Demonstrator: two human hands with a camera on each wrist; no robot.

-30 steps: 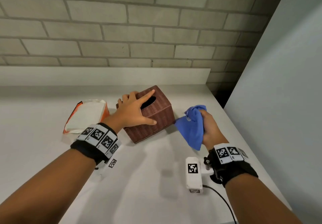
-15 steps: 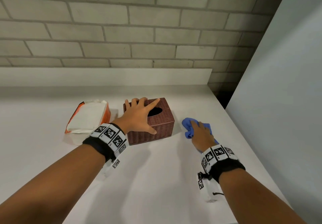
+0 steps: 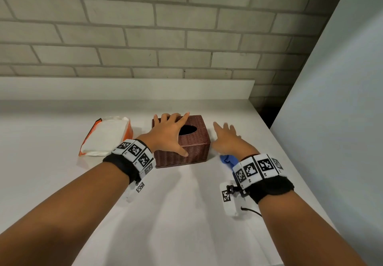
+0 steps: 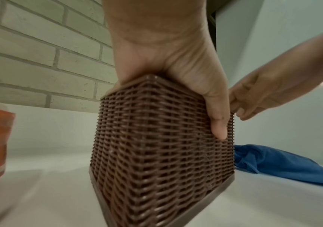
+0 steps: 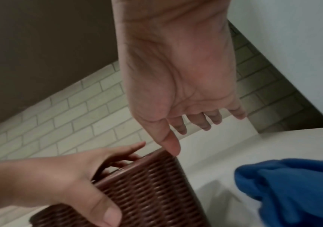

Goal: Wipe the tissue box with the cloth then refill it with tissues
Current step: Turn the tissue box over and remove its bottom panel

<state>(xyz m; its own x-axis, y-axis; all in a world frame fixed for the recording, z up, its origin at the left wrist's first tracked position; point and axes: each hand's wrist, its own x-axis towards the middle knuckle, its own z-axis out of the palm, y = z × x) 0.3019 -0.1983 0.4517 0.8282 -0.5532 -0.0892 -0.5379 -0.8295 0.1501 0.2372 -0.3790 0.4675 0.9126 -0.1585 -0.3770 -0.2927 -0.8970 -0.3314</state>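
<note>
The brown wicker tissue box (image 3: 192, 147) stands flat on the white counter (image 3: 186, 214), its oval slot empty and dark. My left hand (image 3: 169, 133) grips it from above, fingers over the far top edge and thumb (image 4: 219, 127) pressed on the front face. My right hand (image 3: 226, 138) hovers open beside the box's right side, fingers spread and holding nothing; its thumb (image 5: 173, 149) is at the box's top right edge (image 5: 156, 156). The blue cloth (image 3: 228, 160) lies crumpled on the counter under my right wrist, also in the right wrist view (image 5: 292, 192).
A soft pack of white tissues (image 3: 105, 137) in orange wrapping lies left of the box. A low white ledge (image 3: 124, 87) and a brick wall (image 3: 165, 38) run behind. A pale panel (image 3: 331, 120) closes the right side, beyond the counter's right edge.
The box went from tilted to flat on the counter. My right hand laid the cloth down, let go of it and moved up to the box's right side.
</note>
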